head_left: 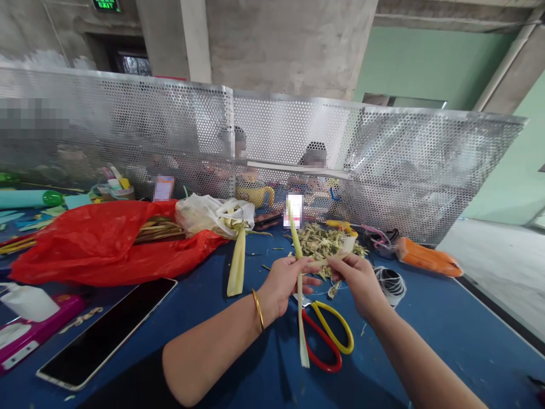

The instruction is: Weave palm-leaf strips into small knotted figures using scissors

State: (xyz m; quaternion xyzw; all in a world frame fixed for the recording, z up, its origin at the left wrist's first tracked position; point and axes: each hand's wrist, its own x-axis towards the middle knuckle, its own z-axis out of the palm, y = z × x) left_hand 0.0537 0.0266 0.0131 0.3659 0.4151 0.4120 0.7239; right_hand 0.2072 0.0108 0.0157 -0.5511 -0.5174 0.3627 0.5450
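Note:
Between thumb and fingers, my left hand [286, 282] pinches a long pale-green plant strip [294, 238], which runs upright through the grip with its tail hanging down. A second, paler strip [318, 263] crosses sideways from there to my right hand [353, 278], whose fingers are closed on it. Its free end sticks up past the right fingers. Below both hands lie scissors [326, 335] with one red and one yellow handle loop, blades partly hidden by the left hand. Behind the hands spreads a heap of shredded plant scraps [317, 241].
On the blue table [255, 363] a red plastic bag [106, 244], a white bag [204, 213] of husks and a large phone [110, 335] lie left. A wire coil [390, 286] and orange packet [428, 257] lie right. A perforated metal screen [289, 130] stands behind; people sit beyond it.

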